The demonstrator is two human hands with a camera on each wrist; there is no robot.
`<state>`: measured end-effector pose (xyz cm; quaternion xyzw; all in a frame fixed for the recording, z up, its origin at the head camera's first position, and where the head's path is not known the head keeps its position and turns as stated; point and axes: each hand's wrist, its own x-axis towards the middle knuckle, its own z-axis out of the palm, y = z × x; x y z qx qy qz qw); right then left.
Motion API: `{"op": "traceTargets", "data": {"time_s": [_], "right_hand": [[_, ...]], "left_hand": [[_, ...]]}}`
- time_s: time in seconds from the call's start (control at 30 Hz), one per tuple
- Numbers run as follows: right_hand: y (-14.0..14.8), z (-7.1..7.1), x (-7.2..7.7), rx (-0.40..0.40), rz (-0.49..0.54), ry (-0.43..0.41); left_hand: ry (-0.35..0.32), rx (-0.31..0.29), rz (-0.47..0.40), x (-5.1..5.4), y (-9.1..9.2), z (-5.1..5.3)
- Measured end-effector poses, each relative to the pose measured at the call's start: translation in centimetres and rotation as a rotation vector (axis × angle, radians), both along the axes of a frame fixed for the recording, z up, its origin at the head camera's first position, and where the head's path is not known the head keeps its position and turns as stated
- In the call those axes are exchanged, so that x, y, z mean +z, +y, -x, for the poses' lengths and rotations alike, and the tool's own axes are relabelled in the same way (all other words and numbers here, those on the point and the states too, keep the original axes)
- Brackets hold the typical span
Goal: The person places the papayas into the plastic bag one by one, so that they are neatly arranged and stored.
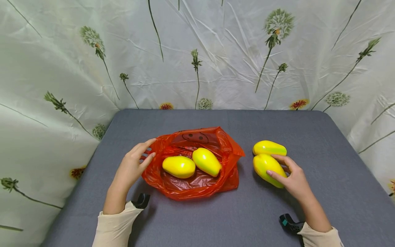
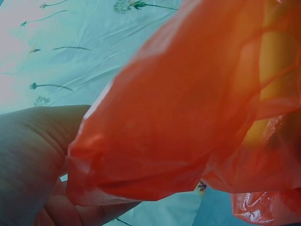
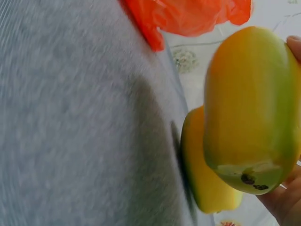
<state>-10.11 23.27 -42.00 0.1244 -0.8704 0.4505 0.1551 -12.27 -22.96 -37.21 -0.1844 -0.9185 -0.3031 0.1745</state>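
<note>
Nearest, cream sleeves (image 1: 115, 227) with black wrist devices (image 1: 290, 223) reach over a grey bench (image 1: 216, 223). The left hand (image 1: 131, 166) pinches an open red bag (image 1: 185, 196) holding two papayas (image 1: 179, 167); the right hand (image 1: 294, 178), well apart, grips a third yellow papaya (image 1: 266, 167), right of the bag. Just behind lies a fourth papaya (image 1: 269, 147). Dark face-like print (image 1: 195, 138) marks the bag's far side. Beyond the bench hangs creased pale flower-patterned cloth (image 1: 172, 82).

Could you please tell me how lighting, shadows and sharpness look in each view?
Head view: small white highlights on the left bagged fruit; left wrist: bluish cast, red bag soft and hazy; right wrist: soft shadow on the grey table.
</note>
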Motion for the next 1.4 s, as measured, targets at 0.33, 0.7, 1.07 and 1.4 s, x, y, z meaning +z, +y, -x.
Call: {"op": "traceTargets", "data": {"time_s": [0.33, 0.7, 1.07, 1.4], "right_hand": [[-0.8, 0.0, 1.0, 0.002, 0.081, 0.069], [-4.1, 0.0, 5.7, 0.096, 0.094, 0.159], [-7.9, 0.7, 8.7, 0.189, 0.110, 0.161], [-11.2, 2.5, 8.8, 0.349, 0.089, 0.141]], "left_hand": [[0.002, -0.002, 0.002, 0.1, 0.1, 0.0], [0.002, 0.002, 0.002, 0.1, 0.0, 0.0], [-0.005, 0.003, 0.006, 0.2, 0.0, 0.0], [-0.008, 0.007, 0.000, 0.2, 0.1, -0.1]]}}
